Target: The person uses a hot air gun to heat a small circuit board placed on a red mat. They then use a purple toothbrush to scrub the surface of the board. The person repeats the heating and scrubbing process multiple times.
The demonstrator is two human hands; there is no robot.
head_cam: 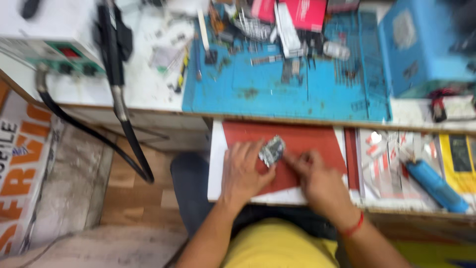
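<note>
Both hands, left hand (pixel 244 171) and right hand (pixel 317 179), on small grey part (pixel 272 150) over red pad (pixel 317 141)

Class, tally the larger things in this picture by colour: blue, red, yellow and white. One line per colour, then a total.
Blue: 3 – work mat, box, handheld tool
Red: 3 – drawer mat under both hands, package, wrist thread
Yellow: 2 – shirt, meter
White: 1 – machine
Total: 9
</note>
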